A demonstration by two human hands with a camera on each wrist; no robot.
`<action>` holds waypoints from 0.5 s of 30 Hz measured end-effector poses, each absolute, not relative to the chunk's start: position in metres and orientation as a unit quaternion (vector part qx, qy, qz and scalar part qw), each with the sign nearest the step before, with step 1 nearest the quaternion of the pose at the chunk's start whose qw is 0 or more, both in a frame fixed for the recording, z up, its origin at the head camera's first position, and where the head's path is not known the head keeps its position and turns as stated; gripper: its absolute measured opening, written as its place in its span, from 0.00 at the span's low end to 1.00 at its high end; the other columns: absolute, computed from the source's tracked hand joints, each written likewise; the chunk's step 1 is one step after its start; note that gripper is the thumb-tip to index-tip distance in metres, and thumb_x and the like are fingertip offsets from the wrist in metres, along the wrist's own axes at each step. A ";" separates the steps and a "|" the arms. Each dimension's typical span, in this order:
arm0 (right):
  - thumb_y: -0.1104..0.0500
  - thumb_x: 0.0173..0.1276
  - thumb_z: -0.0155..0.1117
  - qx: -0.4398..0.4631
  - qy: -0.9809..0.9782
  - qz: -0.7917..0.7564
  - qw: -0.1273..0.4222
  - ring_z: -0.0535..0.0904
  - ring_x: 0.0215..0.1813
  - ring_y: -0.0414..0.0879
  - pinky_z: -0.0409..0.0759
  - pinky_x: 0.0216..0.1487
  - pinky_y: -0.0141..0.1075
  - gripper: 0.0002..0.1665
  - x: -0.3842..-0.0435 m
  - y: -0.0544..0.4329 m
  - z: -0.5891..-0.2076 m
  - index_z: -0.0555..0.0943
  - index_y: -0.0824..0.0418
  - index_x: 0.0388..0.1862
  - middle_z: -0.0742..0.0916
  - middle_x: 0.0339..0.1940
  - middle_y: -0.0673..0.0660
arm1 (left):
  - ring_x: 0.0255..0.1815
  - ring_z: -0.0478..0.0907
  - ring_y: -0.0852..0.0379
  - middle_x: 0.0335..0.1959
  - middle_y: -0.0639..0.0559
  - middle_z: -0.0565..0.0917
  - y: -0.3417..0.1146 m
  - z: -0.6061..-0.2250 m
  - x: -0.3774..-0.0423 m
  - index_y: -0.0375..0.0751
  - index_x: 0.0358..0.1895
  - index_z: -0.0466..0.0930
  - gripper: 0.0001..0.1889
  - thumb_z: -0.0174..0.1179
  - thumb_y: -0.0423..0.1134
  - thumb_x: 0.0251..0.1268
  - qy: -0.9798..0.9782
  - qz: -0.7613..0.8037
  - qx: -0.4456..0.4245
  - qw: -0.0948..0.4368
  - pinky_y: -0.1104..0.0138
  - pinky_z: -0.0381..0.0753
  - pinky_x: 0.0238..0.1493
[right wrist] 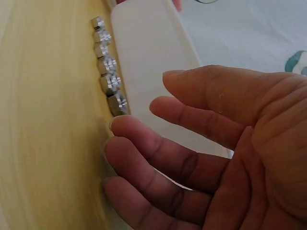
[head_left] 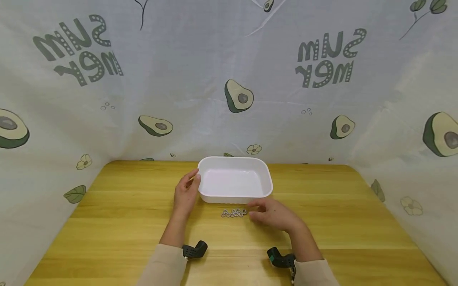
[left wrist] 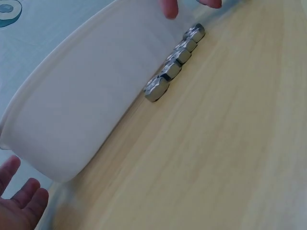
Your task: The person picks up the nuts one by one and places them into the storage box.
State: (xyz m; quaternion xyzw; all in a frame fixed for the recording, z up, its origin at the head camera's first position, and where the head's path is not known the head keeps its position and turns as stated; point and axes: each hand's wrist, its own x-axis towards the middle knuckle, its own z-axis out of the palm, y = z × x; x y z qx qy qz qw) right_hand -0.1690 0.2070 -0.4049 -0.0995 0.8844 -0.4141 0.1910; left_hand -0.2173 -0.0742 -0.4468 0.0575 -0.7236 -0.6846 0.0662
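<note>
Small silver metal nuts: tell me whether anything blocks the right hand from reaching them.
Nothing visible does: the right hand has its fingertips close beside the nuts. The white rectangular plastic container stands just behind them, not between.

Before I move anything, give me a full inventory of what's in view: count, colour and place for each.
Rectangular dish: one, white, toward the tabletop's far edge
Hex nuts: about nine, silver, clustered in front of the dish
Wood-grain tabletop: one, yellow-brown, under everything
Avocado-print cloth: at least one, pale with green and grey print, behind and beside the tabletop
Wrist cameras: two, black, one per wrist
Sleeves: two, beige, on the forearms
Left hand: one, bare, at the dish's left end
Right hand: one, bare, beside the nuts' right end
</note>
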 end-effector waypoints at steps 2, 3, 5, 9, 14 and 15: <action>0.56 0.70 0.67 -0.117 0.889 -0.403 0.185 0.75 0.32 0.46 0.74 0.31 0.35 0.20 -0.169 0.204 -0.409 0.83 0.59 0.60 0.83 0.32 0.54 | 0.72 0.71 0.42 0.75 0.46 0.71 -0.072 -0.449 -0.218 0.48 0.69 0.77 0.22 0.57 0.49 0.76 -0.718 -0.691 0.059 0.065 0.49 0.75 0.70; 0.57 0.69 0.67 -0.123 0.892 -0.396 0.177 0.75 0.32 0.46 0.73 0.30 0.35 0.20 -0.169 0.203 -0.411 0.83 0.59 0.60 0.82 0.31 0.53 | 0.74 0.70 0.41 0.76 0.45 0.71 -0.071 -0.450 -0.219 0.48 0.69 0.77 0.22 0.57 0.48 0.76 -0.715 -0.694 0.057 0.064 0.48 0.74 0.72; 0.59 0.67 0.68 -0.134 0.900 -0.383 0.162 0.73 0.29 0.45 0.71 0.28 0.34 0.20 -0.170 0.200 -0.415 0.84 0.60 0.58 0.80 0.28 0.53 | 0.76 0.67 0.40 0.77 0.43 0.69 -0.071 -0.453 -0.221 0.47 0.71 0.75 0.23 0.56 0.46 0.77 -0.711 -0.699 0.046 0.058 0.47 0.70 0.75; 0.62 0.64 0.70 -0.135 0.913 -0.361 0.134 0.72 0.28 0.44 0.70 0.28 0.33 0.18 -0.171 0.194 -0.421 0.85 0.61 0.54 0.78 0.26 0.51 | 0.78 0.65 0.39 0.78 0.42 0.67 -0.073 -0.456 -0.225 0.45 0.74 0.70 0.24 0.52 0.45 0.80 -0.701 -0.711 0.032 0.043 0.47 0.67 0.77; 0.63 0.62 0.72 -0.126 0.928 -0.335 0.106 0.72 0.29 0.43 0.70 0.30 0.33 0.14 -0.172 0.189 -0.424 0.85 0.59 0.48 0.78 0.26 0.50 | 0.76 0.68 0.40 0.77 0.41 0.68 -0.071 -0.460 -0.227 0.42 0.72 0.72 0.23 0.51 0.43 0.80 -0.695 -0.717 0.031 0.045 0.47 0.68 0.76; 0.63 0.62 0.72 -0.122 0.930 -0.331 0.103 0.72 0.30 0.43 0.70 0.31 0.33 0.13 -0.172 0.188 -0.425 0.85 0.58 0.46 0.78 0.26 0.50 | 0.76 0.69 0.40 0.77 0.41 0.69 -0.071 -0.461 -0.228 0.42 0.72 0.73 0.23 0.51 0.43 0.80 -0.697 -0.715 0.031 0.046 0.48 0.69 0.76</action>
